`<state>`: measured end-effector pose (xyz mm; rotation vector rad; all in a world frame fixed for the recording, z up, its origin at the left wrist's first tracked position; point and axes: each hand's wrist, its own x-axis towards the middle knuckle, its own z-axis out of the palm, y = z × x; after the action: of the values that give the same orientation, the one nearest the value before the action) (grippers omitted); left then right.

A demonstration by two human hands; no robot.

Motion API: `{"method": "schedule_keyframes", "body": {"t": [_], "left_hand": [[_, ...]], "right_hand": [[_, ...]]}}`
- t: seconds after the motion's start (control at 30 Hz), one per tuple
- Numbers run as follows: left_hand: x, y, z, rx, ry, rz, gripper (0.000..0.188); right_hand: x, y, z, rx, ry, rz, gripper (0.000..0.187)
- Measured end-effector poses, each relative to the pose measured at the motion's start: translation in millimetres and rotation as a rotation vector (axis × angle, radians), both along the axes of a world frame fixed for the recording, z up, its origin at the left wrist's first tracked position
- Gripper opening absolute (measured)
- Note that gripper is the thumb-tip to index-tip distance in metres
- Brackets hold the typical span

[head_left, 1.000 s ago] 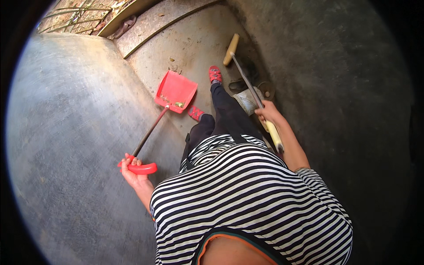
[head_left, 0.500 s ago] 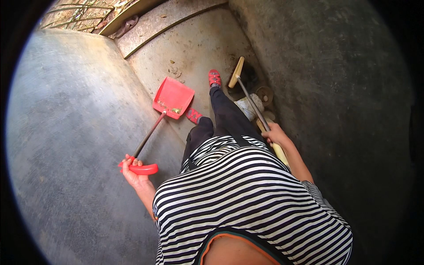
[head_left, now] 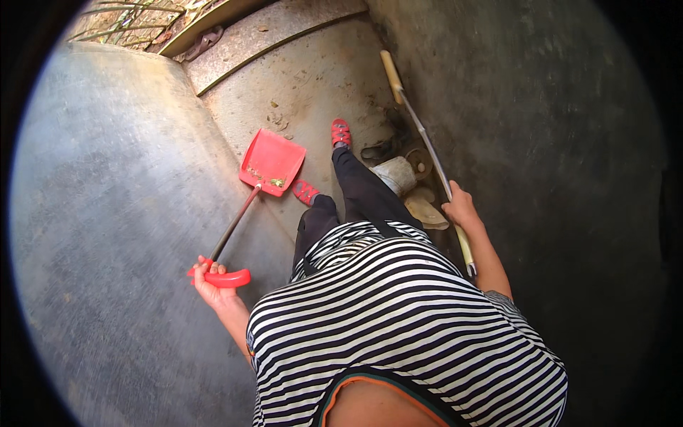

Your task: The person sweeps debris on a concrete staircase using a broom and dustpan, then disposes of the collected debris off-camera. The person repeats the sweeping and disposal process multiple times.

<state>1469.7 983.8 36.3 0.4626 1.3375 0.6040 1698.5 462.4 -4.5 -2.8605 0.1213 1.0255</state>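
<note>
My left hand (head_left: 211,279) is closed round the red grip of a long-handled dustpan (head_left: 277,156). The red pan lies low by the left wall, near my left foot, with a few leaf scraps and bits of dirt along its handle end. On the other side, my right hand (head_left: 462,206) grips the metal and cream handle of a broom (head_left: 435,158). Its narrow yellowish head (head_left: 391,75) points away from me along the right wall. Bristles cannot be made out. The broom head and the pan are well apart.
Beside my right leg stand a whitish container (head_left: 395,175), a round brown item (head_left: 420,162) and a tan flat piece (head_left: 425,212). Dark shoe-like things (head_left: 383,148) lie near them. Dry leaves (head_left: 277,119) are on the floor. A raised step (head_left: 267,35) crosses the far end, between concrete walls.
The broom head has swung farther away and towards the right wall, uncovering the things beside my right leg. My right hand has moved right. The dustpan has shifted slightly left.
</note>
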Motion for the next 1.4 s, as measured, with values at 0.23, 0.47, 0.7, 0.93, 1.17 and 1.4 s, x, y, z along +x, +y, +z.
{"method": "schedule_keyframes", "body": {"t": [0.23, 0.47, 0.7, 0.93, 1.17, 1.4], "left_hand": [[34, 4, -10, -0.006, -0.001, 0.033, 0.02], [76, -15, -5, -0.002, 0.03, 0.054, 0.019], [103, -31, -6, 0.003, 0.046, 0.043, 0.021], [90, -43, 10, -0.006, -0.04, 0.161, 0.023], [77, -51, 1, -0.003, -0.068, 0.201, 0.02], [80, -52, -6, -0.012, -0.036, 0.21, 0.017]], "right_hand": [[116, 14, -70, 0.042, 0.203, -0.092, 0.037], [141, 9, -18, 0.186, 0.113, -0.198, 0.053], [174, -12, -67, 0.152, 0.13, -0.104, 0.049], [208, 39, 12, 0.28, 0.343, -0.195, 0.044], [184, -36, -32, 0.032, 0.177, 0.072, 0.044], [230, 28, -38, 0.118, 0.232, 0.096, 0.035]]}}
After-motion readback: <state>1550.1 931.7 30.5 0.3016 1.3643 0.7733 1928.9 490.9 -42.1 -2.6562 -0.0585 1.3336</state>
